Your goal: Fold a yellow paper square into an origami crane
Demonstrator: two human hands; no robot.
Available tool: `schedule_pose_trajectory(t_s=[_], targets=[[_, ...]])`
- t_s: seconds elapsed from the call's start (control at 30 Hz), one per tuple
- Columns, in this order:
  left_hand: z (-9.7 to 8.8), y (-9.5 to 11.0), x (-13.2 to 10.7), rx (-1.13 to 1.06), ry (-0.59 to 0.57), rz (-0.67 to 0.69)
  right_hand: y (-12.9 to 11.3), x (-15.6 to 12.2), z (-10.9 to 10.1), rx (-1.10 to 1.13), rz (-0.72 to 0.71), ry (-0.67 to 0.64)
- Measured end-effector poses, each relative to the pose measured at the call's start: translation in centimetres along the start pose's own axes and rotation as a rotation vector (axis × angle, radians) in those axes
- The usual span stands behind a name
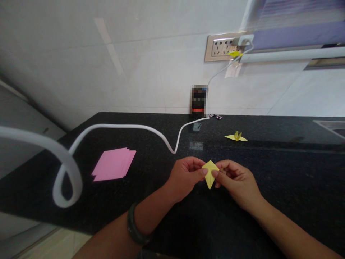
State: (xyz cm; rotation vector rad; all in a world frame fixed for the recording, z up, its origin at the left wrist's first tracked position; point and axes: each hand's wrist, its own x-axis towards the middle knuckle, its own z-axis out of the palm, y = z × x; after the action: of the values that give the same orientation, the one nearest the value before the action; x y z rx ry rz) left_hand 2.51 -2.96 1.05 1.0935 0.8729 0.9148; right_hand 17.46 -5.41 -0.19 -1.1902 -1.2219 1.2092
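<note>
A small yellow piece of folded paper [210, 176], shaped like a kite with its long point down, is held just above the dark counter. My left hand [188, 175] pinches its left side, thumb on the front face. On the right edge, my right hand [235, 178] grips it the same way, its thumb also on the front. The fingers behind the paper are partly hidden. Beyond my right hand, a finished-looking yellow paper crane [236, 137] rests on the counter with its wings spread.
Pink square sheets [114, 164] lie in a loose stack at the left. A white cable [140, 126] loops across the black countertop [291, 172] to a phone-like device [198, 100], blurred out, against the wall. A socket panel [219, 46] holds a plugged-in charger [246, 39].
</note>
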Motion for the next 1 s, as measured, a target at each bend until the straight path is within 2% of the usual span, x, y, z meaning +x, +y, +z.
schedule_pose_trajectory(t_s=[0.4,1.0], targets=[[0.0,0.2,-0.1,-0.022,-0.026,0.026,0.0,-0.1,0.2,0.047,0.010,-0.003],[0.0,0.3,-0.1,-0.042,-0.001,0.013,1.1,0.0,0.0,0.113,-0.012,0.000]])
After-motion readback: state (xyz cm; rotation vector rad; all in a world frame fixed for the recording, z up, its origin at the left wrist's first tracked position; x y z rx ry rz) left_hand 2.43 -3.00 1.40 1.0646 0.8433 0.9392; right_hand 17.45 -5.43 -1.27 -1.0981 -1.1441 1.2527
